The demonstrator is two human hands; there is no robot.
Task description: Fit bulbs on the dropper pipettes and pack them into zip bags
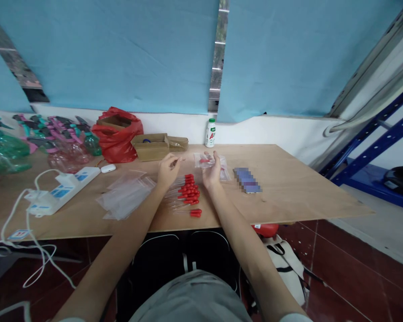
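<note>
My right hand [212, 172] grips a small clear zip bag [199, 158] with a red-bulbed dropper showing in it. More clear bags with something red inside [224, 172] lie on the table just beyond that hand. To its left, my left hand [168, 171] is held over the table with its fingers curled together; whatever they may pinch is too small to make out. Between my forearms lies a pile of glass droppers with red rubber bulbs [190, 192]. Flat empty clear bags [126, 197] are spread beside my left forearm.
At the back stand a red plastic bag [117, 138], an open cardboard box [151, 147] and a white bottle [210, 133]. Spray bottles [67, 145] crowd the left, behind a power strip [65, 190] with cables. A phone [247, 180] lies right of my hand.
</note>
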